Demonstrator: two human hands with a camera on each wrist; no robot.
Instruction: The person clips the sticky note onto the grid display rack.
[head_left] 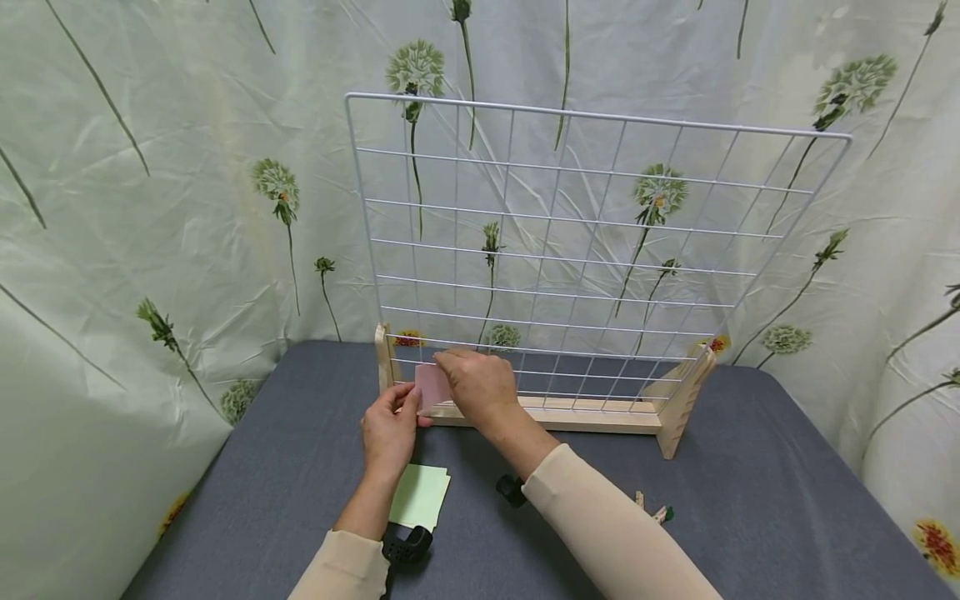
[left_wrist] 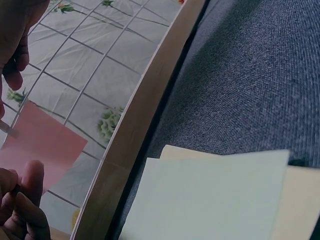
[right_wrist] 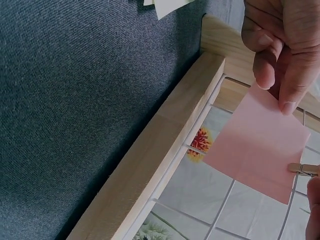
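Note:
A square pink paper note (head_left: 431,386) lies against the lower left of a white wire grid (head_left: 555,221). My left hand (head_left: 390,429) pinches the note's edge between thumb and finger. At the note's opposite side, my right hand (head_left: 483,385) holds a small wooden clothespin (right_wrist: 302,169), whose tip sits over the paper's edge at a grid wire. How firmly the pin grips the wire cannot be told. In the left wrist view the pink note (left_wrist: 45,142) stands in front of the wires, and part of each hand is cut off.
A wooden stand (head_left: 600,417) carries the grid. Pale green and cream paper notes (head_left: 420,493) lie stacked on the grey table (head_left: 300,467) before it. Small clothespins (head_left: 660,514) lie partly behind the right sleeve. A flowered curtain (head_left: 187,250) hangs behind.

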